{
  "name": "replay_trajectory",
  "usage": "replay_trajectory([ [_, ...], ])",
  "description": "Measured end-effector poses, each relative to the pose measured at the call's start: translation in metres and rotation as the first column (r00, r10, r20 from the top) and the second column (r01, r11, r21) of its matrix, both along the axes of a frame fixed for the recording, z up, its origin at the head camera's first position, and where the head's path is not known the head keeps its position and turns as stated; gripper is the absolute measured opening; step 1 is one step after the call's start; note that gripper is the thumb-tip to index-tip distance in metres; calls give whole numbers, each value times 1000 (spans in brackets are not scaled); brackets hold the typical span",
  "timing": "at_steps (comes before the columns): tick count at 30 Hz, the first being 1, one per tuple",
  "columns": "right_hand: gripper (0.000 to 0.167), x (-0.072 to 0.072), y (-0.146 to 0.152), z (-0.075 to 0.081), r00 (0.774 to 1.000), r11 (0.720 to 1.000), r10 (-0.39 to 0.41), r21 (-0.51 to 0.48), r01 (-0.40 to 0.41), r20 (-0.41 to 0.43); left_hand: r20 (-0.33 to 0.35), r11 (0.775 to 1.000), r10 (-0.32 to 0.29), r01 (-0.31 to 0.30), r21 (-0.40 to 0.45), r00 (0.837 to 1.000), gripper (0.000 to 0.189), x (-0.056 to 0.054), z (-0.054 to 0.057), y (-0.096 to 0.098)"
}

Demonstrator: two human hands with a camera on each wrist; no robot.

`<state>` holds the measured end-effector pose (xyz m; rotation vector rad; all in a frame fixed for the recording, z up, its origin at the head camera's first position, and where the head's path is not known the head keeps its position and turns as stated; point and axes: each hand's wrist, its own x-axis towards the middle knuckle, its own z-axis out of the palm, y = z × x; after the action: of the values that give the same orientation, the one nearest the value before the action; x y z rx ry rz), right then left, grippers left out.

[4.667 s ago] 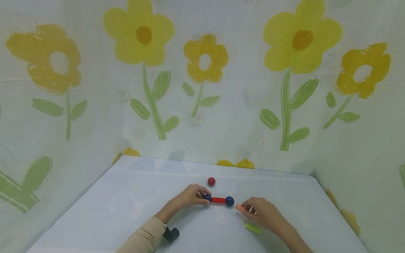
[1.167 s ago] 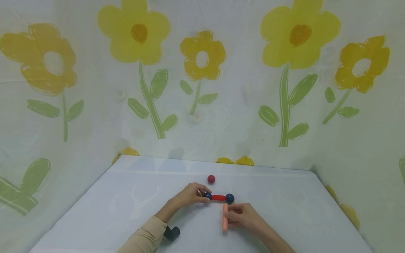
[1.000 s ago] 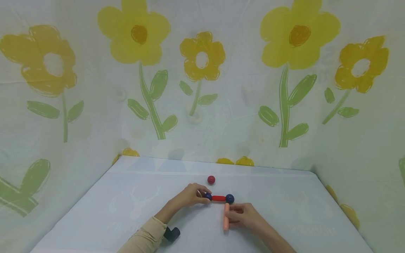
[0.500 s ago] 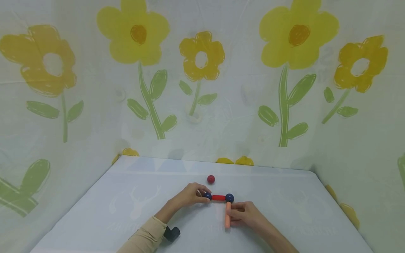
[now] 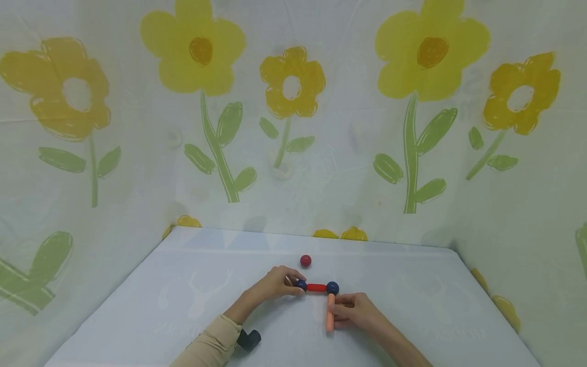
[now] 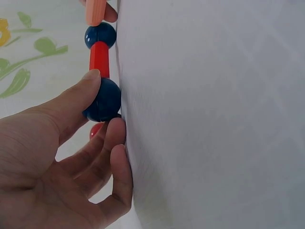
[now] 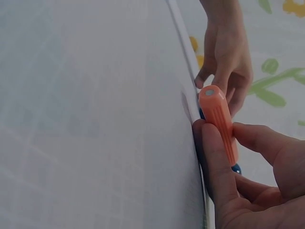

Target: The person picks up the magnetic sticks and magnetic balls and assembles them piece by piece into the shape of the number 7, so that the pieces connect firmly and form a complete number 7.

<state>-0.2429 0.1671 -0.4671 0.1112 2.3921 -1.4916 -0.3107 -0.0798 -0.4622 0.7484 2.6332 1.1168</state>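
Note:
My left hand (image 5: 275,283) pinches a dark blue ball (image 6: 107,101) between thumb and fingers. From that ball a red magnetic rod (image 5: 316,287) runs right to a second blue ball (image 5: 332,288). An orange magnetic rod (image 5: 330,314), with a small metallic disc showing in its near end, points toward the viewer from the second ball. Its far end meets that ball, so rods and balls form a corner. My right hand (image 5: 359,310) grips the orange rod from the right, thumb and fingers on its sides.
A loose red ball (image 5: 305,261) lies behind the joined pieces. Beside the left sleeve (image 5: 212,339) is a black cylindrical-looking object (image 5: 249,340), partly hidden. The white-covered table (image 5: 412,285) meets a flower-printed curtain (image 5: 339,168) at the back and sides.
The right hand has brought the orange rod left, turned it lengthwise and set its end against the right blue ball. The green rod seen earliest is out of sight. My left hand stays.

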Motion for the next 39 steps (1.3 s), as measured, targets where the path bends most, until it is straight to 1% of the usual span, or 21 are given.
replay_trajectory([
  [4, 61, -1, 1, -1, 1000, 1000, -1, 7, 1, 0, 0, 1000, -2, 2, 5, 1000, 31, 1, -1, 1],
  [12, 64, -3, 5, -4, 1000, 1000, -2, -4, 2, 13, 16, 1000, 19, -19, -2, 1000, 30, 3, -1, 1],
  [17, 66, -3, 6, -4, 1000, 1000, -6, -15, 6, 28, 15, 1000, 13, -13, -1, 1000, 30, 3, 0, 1],
  [21, 65, -4, 6, -3, 1000, 1000, -9, -22, 9, 22, 14, 1000, 11, -11, -1, 1000, 31, 2, 1, 1],
  [27, 62, -5, 4, -3, 1000, 999, -29, 13, 29, 10, 5, 1000, 3, -3, -3, 1000, 32, 2, 1, 1],
  [31, 61, -4, 4, -2, 999, 999, -35, 13, 35, 13, 11, 1000, 6, -6, -1, 1000, 31, 2, 0, 1],
  [39, 63, -3, 5, 0, 1000, 1000, -7, -20, 7, 0, 14, 1000, 15, -15, -8, 1000, 33, 1, 1, 1],
])
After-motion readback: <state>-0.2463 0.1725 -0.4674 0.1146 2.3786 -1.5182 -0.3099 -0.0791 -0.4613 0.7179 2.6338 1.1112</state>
